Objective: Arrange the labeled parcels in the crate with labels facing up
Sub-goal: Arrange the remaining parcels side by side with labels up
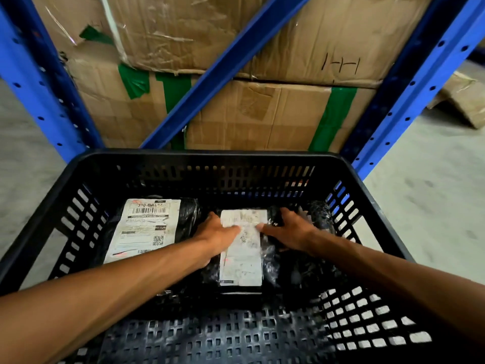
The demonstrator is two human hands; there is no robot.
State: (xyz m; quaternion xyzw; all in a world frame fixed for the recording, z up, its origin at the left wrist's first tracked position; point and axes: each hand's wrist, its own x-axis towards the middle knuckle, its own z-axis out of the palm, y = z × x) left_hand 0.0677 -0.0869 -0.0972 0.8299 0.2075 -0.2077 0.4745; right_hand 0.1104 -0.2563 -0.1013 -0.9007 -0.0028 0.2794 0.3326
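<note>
Both hands down inside black crate (86, 164), one on each side of centre parcel (242, 258). Left hand (217, 236) laid against parcel's left edge, thumb across white label (241, 248); right hand (291, 233) against right edge, thumb tip touching label, fingers curled over black wrapping. Grip judged a two-sided hold rather than a pinch; no fingers spread flat.

Parcel directly ahead of hands, between them, long axis running away from the wearer toward far wall. Neither hand clearly nearer (roughly level with each other). Label upward and readable side up, though creased.

Contents of crate: second parcel (147, 227) at left, label up, just beside centre parcel, untouched. Further black-wrapped bundle (319, 216) at right rear, partly hidden by right hand; no label visible on it, facing not determinable.

Judgement: centre parcel being seated; coming move likely a squaring-up alongside left neighbour. Right-rear bundle still to be checked.

Cardboard boxes (262, 114) behind blue rack (225, 67), outside crate.
</note>
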